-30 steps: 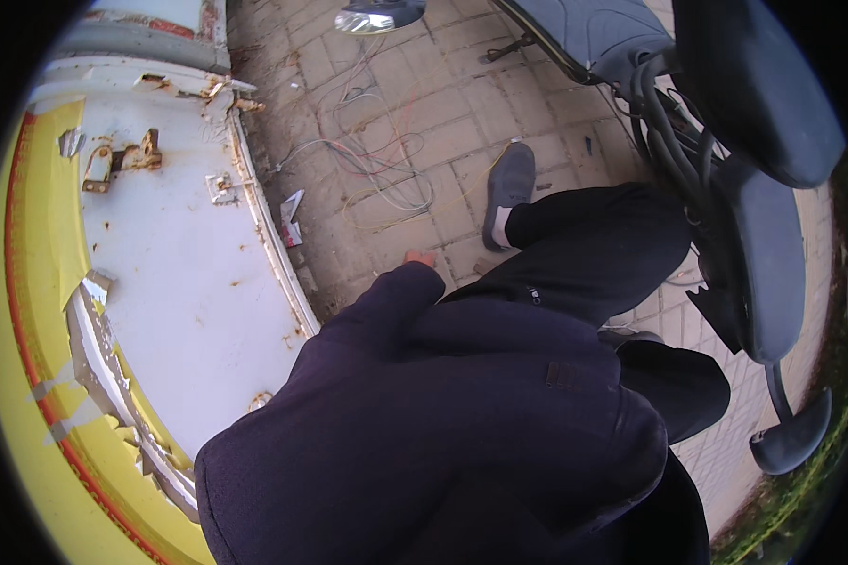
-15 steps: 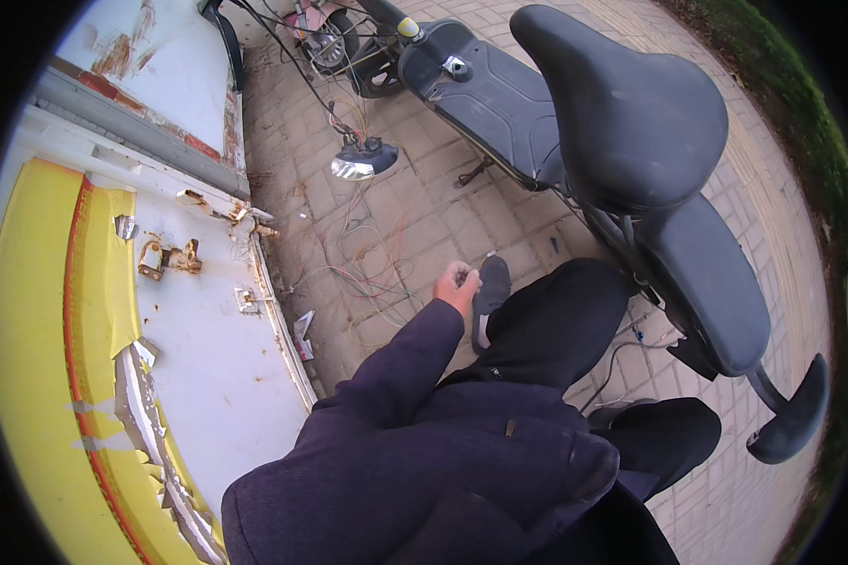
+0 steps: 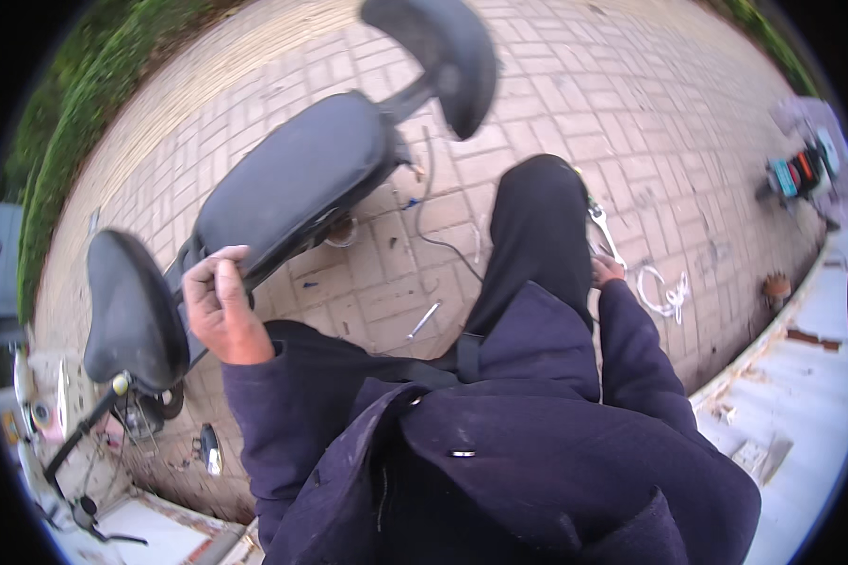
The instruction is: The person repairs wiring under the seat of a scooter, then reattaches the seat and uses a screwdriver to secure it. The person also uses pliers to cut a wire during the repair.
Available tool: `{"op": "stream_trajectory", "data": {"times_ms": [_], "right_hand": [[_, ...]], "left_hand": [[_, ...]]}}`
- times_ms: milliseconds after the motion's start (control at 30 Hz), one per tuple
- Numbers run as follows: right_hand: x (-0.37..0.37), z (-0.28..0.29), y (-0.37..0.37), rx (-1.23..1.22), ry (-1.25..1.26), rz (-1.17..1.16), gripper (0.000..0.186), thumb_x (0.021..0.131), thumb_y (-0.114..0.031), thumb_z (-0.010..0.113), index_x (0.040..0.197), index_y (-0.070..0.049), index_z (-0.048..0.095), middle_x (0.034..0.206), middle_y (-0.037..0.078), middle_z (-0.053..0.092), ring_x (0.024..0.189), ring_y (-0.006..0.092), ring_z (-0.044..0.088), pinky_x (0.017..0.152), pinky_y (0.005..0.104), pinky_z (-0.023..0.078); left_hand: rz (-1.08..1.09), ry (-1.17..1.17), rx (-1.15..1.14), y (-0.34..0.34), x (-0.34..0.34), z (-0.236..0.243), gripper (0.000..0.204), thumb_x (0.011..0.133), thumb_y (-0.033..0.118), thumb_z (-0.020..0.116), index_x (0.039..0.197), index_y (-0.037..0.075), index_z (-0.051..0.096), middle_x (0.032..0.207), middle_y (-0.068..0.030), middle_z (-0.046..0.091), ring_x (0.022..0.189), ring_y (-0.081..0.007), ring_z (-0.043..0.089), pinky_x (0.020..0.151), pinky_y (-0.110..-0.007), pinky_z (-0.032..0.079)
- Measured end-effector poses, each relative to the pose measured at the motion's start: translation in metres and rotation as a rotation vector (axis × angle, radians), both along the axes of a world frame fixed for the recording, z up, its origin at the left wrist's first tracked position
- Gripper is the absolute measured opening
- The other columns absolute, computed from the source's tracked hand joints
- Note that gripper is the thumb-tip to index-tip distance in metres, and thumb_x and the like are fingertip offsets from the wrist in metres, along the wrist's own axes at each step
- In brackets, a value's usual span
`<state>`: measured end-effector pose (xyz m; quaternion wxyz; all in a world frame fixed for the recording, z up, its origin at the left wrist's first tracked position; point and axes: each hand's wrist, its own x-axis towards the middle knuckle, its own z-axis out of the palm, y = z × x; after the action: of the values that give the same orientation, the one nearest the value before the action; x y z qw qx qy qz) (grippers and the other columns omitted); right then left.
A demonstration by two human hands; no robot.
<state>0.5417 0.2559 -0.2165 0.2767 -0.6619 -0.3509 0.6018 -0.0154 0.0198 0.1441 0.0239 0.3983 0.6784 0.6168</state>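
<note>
Looking down, I see my 2 hands well apart, with my black-trousered knee (image 3: 542, 212) between them. My right hand (image 3: 609, 270) is low beside that knee, at the lower end of a silver spanner (image 3: 606, 233) that shows against the brick paving (image 3: 565, 104). The knee hides part of these fingers, so I can't tell whether they grip the spanner or only lie next to it. My left hand (image 3: 224, 311) is raised near the edge of a long black seat (image 3: 297, 179); its fingers curl inward with the thumb close by, leaving a narrow gap at most. Whether they pinch something small or touch the seat, I can't tell.

I judge the spanner to be stiff, hard metal, light enough for 1 hand yet dense, and hardly fragile. Its smooth shaft could turn slippery with grease, so mid-shaft seems the best place to take hold, clear of both ends. The long seat looks padded: soft on top, probably firm underneath, and heavy to shift, so its lower edge should give a better hold than the smooth cover. Another thin silver tool (image 3: 424, 320) lies on the paving, well apart from both hands.
</note>
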Motion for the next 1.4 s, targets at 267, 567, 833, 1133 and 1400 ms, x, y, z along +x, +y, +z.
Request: {"op": "stream_trajectory", "data": {"times_ms": [267, 567, 833, 1133, 1400], "right_hand": [[0.015, -0.085, -0.132, -0.415, -0.111, -0.180, 0.028, 0.098, -0.022, 0.061, 0.118, -0.002, 0.061, 0.099, 0.013, 0.071, 0.074, 0.0217, 0.069, 0.059, 0.0329, 0.056], [0.059, -0.158, -0.147, -0.436, 0.012, -0.308, 0.020, 0.097, -0.020, 0.062, 0.108, -0.004, 0.062, 0.090, 0.011, 0.071, 0.065, 0.0209, 0.066, 0.054, 0.0343, 0.053], [0.040, -0.150, -0.202, -0.598, -0.135, -0.251, 0.030, 0.096, -0.025, 0.064, 0.115, -0.003, 0.064, 0.090, 0.010, 0.071, 0.068, 0.0194, 0.066, 0.057, 0.0333, 0.053], [-0.012, -0.160, -0.258, -0.738, -0.030, -0.101, 0.030, 0.094, -0.030, 0.066, 0.111, -0.006, 0.067, 0.088, 0.008, 0.072, 0.073, 0.0180, 0.068, 0.061, 0.0318, 0.053], [-0.046, -0.150, -0.262, -0.720, -0.042, 0.185, 0.036, 0.093, -0.035, 0.068, 0.118, -0.010, 0.066, 0.102, 0.007, 0.073, 0.086, 0.0187, 0.070, 0.068, 0.0356, 0.055]], "left_hand": [[-0.087, 0.010, -0.132, 0.129, -0.053, -0.002, 0.019, 0.104, 0.019, 0.054, 0.106, 0.000, 0.059, 0.120, -0.0172, 0.069, 0.108, -0.0171, 0.062, 0.100, -0.033, 0.045], [-0.114, 0.048, -0.350, 0.204, -0.107, -0.026, 0.043, 0.100, 0.025, 0.059, 0.135, -0.001, 0.055, 0.134, -0.0117, 0.060, 0.129, -0.0181, 0.050, 0.113, -0.033, 0.035], [0.014, 1.546, -0.279, 0.266, -0.069, -0.002, 0.060, 0.101, 0.037, 0.052, 0.152, 0.010, 0.040, 0.152, -0.0090, 0.045, 0.142, -0.0190, 0.040, 0.119, -0.034, 0.029], [0.170, 0.553, -0.566, 0.221, -0.116, -0.049, 0.034, 0.101, 0.033, 0.051, 0.120, 0.006, 0.059, 0.110, -0.0111, 0.057, 0.099, -0.0213, 0.057, 0.093, -0.039, 0.047], [0.320, 0.676, -0.624, 0.223, -0.082, -0.037, 0.045, 0.094, 0.038, 0.061, 0.114, -0.003, 0.067, 0.109, -0.0185, 0.066, 0.099, -0.0290, 0.061, 0.092, -0.042, 0.047]]}}
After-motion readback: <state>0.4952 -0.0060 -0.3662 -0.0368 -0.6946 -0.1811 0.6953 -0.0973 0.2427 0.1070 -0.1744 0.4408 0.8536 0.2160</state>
